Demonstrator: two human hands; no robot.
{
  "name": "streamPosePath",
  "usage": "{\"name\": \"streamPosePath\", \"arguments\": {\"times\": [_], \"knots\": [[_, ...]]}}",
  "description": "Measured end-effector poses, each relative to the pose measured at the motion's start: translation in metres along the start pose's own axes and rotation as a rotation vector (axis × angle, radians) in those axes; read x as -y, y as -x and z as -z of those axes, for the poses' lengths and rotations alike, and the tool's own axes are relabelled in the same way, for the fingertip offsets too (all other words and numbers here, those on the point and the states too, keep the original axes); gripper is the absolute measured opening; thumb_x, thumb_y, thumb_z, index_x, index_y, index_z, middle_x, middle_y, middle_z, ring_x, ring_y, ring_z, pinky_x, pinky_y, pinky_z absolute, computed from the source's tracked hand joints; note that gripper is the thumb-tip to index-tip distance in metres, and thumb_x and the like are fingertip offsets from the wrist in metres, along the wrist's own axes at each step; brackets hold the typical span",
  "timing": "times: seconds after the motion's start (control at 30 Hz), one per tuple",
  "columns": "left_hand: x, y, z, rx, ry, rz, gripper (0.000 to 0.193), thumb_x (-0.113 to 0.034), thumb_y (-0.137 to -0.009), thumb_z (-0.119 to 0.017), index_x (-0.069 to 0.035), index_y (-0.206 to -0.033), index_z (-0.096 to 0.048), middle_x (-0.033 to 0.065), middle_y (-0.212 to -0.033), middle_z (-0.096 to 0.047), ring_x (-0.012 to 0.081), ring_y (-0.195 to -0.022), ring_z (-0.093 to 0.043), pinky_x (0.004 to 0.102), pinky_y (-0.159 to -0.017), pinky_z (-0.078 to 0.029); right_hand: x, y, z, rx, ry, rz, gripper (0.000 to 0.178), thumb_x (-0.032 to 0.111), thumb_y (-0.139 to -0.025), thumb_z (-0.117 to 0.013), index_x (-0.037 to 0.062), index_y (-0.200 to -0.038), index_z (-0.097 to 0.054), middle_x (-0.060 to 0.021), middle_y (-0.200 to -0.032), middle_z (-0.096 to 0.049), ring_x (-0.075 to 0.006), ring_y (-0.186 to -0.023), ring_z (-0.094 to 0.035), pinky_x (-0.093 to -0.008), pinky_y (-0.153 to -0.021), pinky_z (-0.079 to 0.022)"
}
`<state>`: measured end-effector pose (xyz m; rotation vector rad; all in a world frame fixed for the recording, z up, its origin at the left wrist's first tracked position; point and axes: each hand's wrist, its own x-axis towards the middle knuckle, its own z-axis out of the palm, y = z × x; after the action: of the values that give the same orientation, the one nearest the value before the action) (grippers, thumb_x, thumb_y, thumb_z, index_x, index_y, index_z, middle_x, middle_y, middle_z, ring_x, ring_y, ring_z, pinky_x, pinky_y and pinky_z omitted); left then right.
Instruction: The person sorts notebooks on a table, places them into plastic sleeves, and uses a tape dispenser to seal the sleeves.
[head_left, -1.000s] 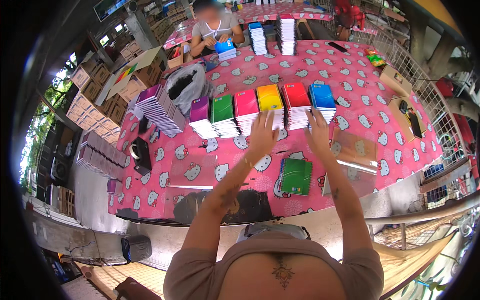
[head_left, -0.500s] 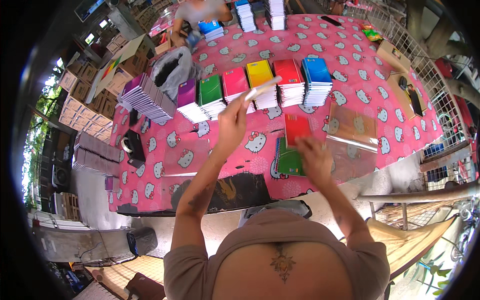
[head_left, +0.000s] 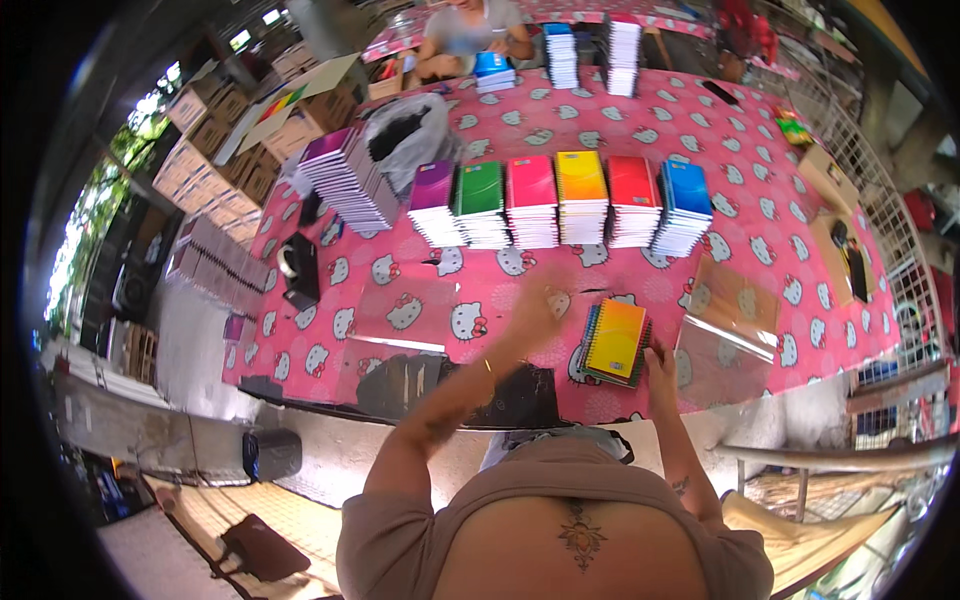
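Six stacks of spiral notebooks stand in a row on the pink patterned table: purple (head_left: 432, 198), green (head_left: 480, 200), pink (head_left: 531, 196), yellow (head_left: 581, 192), red (head_left: 633, 196) and blue (head_left: 686, 202). In front of them lies a small mixed pile (head_left: 613, 340) with a yellow-orange notebook on top. My right hand (head_left: 660, 362) rests against that pile's near right corner. My left hand (head_left: 535, 303) hovers blurred above the table just left of the pile, with nothing seen in it.
Clear plastic sleeves lie right of the pile (head_left: 725, 330) and at the left front (head_left: 400, 320). A leaning notebook stack (head_left: 350, 180), a black tape dispenser (head_left: 300, 268) and a grey bag (head_left: 410, 130) sit at left. Another person (head_left: 470, 25) works at the far side.
My left hand brought a yellow notebook from the row down onto the small pile and let go. My right hand laid a red one there before it and now stays at the pile's edge.
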<state>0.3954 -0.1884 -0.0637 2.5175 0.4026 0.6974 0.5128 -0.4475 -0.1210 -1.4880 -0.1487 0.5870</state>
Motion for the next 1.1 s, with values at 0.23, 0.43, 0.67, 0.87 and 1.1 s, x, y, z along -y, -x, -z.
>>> {"name": "streamPosePath", "arguments": {"times": [0.23, 0.43, 0.67, 0.87, 1.1], "knots": [[0.187, -0.100, 0.171, -0.529, -0.527, 0.792, 0.062, -0.049, -0.085, -0.068, 0.003, -0.119, -0.061, 0.0290, -0.109, -0.064, 0.0452, -0.102, -0.063, 0.0497, -0.086, -0.052, -0.018, -0.009, -0.007, 0.070, -0.021, 0.093, 0.049, 0.011, -0.096, -0.060, -0.0049, -0.140, -0.045, -0.0166, -0.135, -0.054, -0.0235, -0.126, -0.052, -0.0345, -0.107, -0.041], [0.245, -0.100, 0.211, -0.133, -0.193, 0.817, 0.054, -0.047, -0.078, -0.075, 0.002, -0.099, -0.072, 0.0240, -0.096, -0.072, 0.0357, -0.091, -0.072, 0.0456, -0.082, -0.056, -0.027, -0.016, -0.016, 0.093, -0.028, 0.081, 0.050, 0.010, -0.095, -0.063, -0.0039, -0.139, -0.044, -0.0160, -0.134, -0.054, -0.0226, -0.125, -0.053, -0.0344, -0.105, -0.043], [0.100, -0.096, 0.146, -0.595, -0.111, 0.151, 0.032, 0.000, -0.079, -0.066, -0.004, -0.111, -0.065, 0.0143, -0.098, -0.068, 0.0290, -0.090, -0.066, 0.0374, -0.078, -0.052, -0.021, -0.008, -0.016, 0.047, 0.072, 0.121, 0.058, 0.013, -0.096, -0.063, -0.0016, -0.144, -0.034, -0.0160, -0.136, -0.052, -0.0215, -0.124, -0.053, -0.0344, -0.104, -0.043], [-0.070, -0.092, 0.055, 0.594, 0.511, -0.300, 0.021, 0.000, -0.076, -0.062, -0.007, -0.093, -0.073, 0.0084, -0.086, -0.067, 0.0221, -0.078, -0.065, 0.0365, -0.069, -0.052, -0.008, -0.016, -0.004, 0.028, -0.122, -0.112, 0.057, 0.042, -0.102, -0.052, 0.0032, -0.143, -0.041, -0.0158, -0.124, -0.060, -0.0212, -0.115, -0.058, -0.0332, -0.097, -0.046], [-0.077, -0.041, -0.049, 0.018, 0.005, -0.440, 0.052, -0.009, -0.078, -0.068, -0.010, -0.129, -0.058, 0.0158, -0.115, -0.064, 0.0303, -0.100, -0.062, 0.0361, -0.087, -0.050, 0.006, -0.016, -0.009, -0.029, 0.017, -0.050, 0.061, 0.038, -0.095, -0.067, -0.0006, -0.138, -0.047, -0.0133, -0.119, -0.063, -0.0214, -0.105, -0.063, -0.0335, -0.087, -0.052]]}}
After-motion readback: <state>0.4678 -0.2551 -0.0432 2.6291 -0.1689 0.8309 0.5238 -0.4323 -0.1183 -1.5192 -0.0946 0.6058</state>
